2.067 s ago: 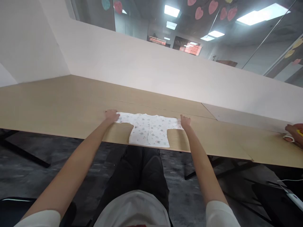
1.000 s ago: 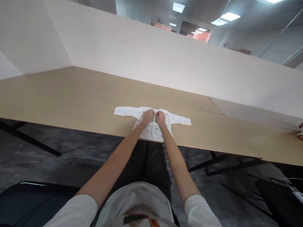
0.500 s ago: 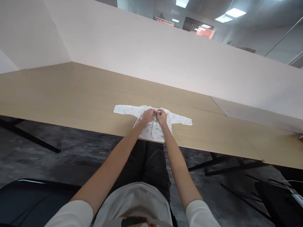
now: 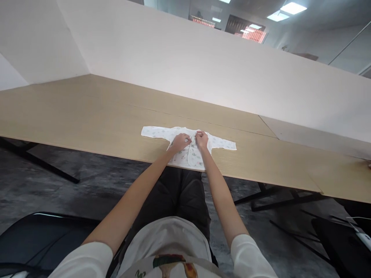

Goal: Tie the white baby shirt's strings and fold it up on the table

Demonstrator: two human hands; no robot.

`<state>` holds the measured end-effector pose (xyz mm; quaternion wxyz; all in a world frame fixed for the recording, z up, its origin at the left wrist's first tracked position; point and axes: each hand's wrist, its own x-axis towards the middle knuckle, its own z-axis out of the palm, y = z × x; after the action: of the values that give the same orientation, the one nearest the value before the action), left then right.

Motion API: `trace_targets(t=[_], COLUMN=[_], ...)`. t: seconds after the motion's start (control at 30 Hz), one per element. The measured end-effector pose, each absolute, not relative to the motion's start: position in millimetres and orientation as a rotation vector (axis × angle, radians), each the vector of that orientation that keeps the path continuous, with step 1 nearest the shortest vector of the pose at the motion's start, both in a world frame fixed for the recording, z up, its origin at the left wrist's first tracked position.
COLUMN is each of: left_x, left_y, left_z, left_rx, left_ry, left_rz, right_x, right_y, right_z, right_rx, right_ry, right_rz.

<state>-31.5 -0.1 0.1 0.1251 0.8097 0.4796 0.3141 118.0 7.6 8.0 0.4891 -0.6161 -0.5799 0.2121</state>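
frame centre: white printed baby shirt (image 4: 195, 156), sleeves spread, on bench (image 4: 101, 112) | left hand (image 4: 181, 141), right hand (image 4: 202, 139): pinching shirt front near neckline

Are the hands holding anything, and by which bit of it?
The left hand and right hand are both at the front of the little white shirt, near the neck. Whether they really pinch the cloth is too small to tell.

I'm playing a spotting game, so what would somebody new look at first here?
Probably the small white patterned top, spread with its sleeves out at the near edge of the long tan table. Next come the person's left hand and right hand, close together over the top's front. Farther up, bright lights show in the glass above the white wall.
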Motion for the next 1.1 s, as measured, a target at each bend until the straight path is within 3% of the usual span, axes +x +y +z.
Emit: trace_targets(t=[0.3,1.1], left_x=[-35.0,-37.1], left_y=[1.8,-12.2], left_z=[-3.9,10.9], left_rx=[2.393,2.1], left_ry=[1.351,1.07], left_rz=[0.933,1.122], right_x=[117.5,117.0], right_y=[-27.1,-26.4], right_z=[7.9,2.1], right_rx=[-1.484,-1.283], right_ry=[-1.672,-1.35], right_rz=[0.573,0.845])
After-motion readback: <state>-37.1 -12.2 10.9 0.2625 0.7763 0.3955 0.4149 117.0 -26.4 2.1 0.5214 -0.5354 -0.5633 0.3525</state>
